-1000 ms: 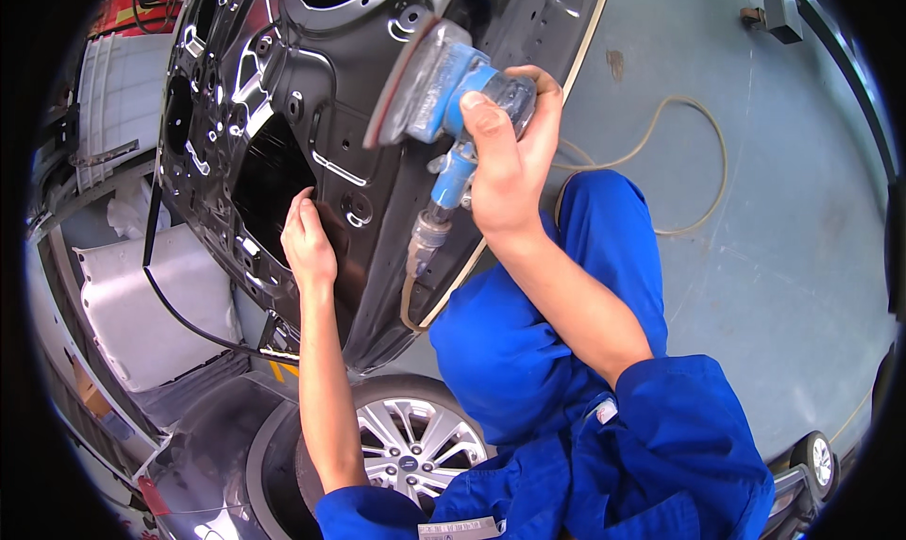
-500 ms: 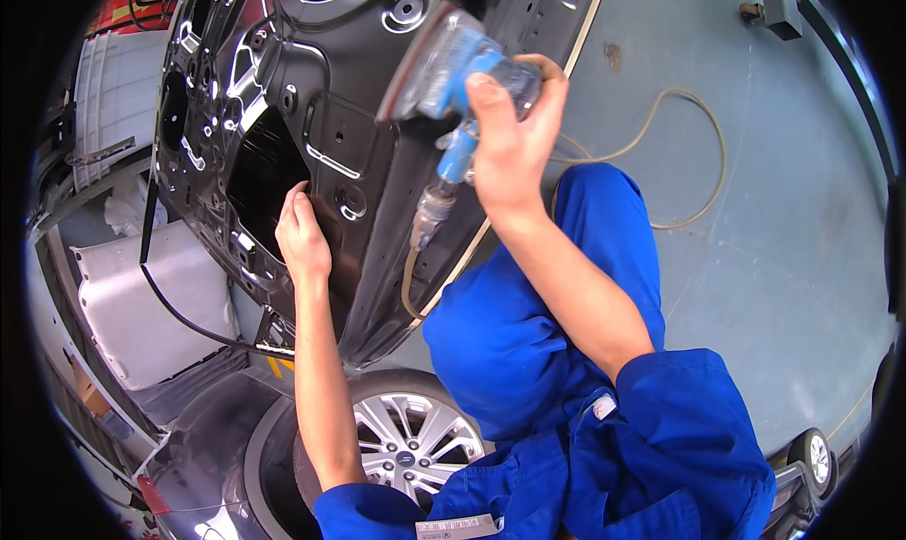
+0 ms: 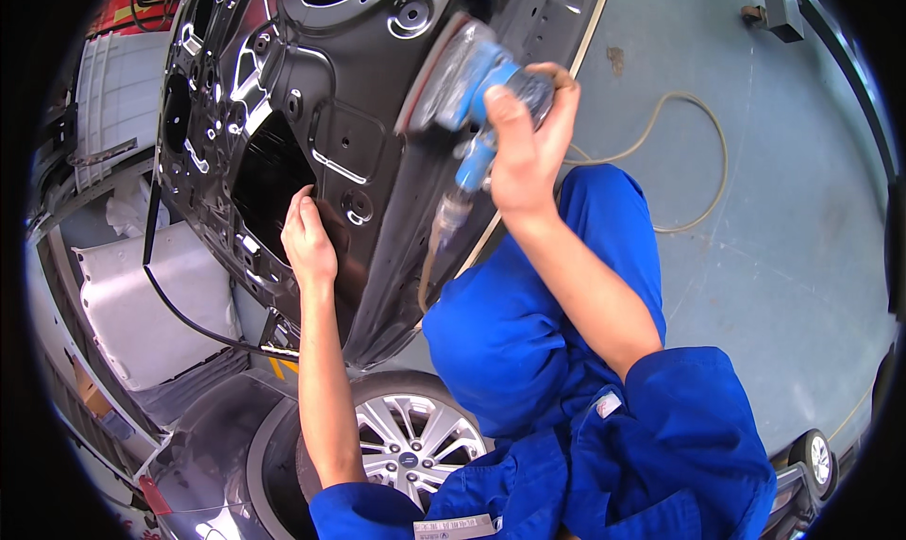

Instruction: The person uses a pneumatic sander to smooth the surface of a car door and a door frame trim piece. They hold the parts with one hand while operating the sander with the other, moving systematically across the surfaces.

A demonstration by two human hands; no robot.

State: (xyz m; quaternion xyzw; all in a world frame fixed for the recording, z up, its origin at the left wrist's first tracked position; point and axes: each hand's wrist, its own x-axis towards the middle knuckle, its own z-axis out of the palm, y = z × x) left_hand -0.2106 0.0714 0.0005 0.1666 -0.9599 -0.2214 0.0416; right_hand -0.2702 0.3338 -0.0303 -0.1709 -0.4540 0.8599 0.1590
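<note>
My right hand [image 3: 524,149] grips a blue air sander [image 3: 491,73] from above, thumb on one side and fingers over the far side. Its pad is turned left toward the black car door [image 3: 377,210]; whether the pad touches the metal I cannot tell. The sander and its hose fitting are blurred. My left hand [image 3: 309,241] holds the door at the edge of a dark opening [image 3: 269,177], with its fingertips bent over the rim. The door stands tilted in front of me, its inner side with holes and pressed ribs showing.
A thin hose [image 3: 722,186] loops over the grey floor [image 3: 783,257] at right. Below left are a car wheel [image 3: 411,446] and dark bodywork [image 3: 212,446]. A pale panel [image 3: 156,304] leans at left, and a metal stand leg [image 3: 781,7] is at top right.
My right hand and the sander have moved a little right and toward me. My left hand keeps its place on the door, while the whole view has shifted slightly.
</note>
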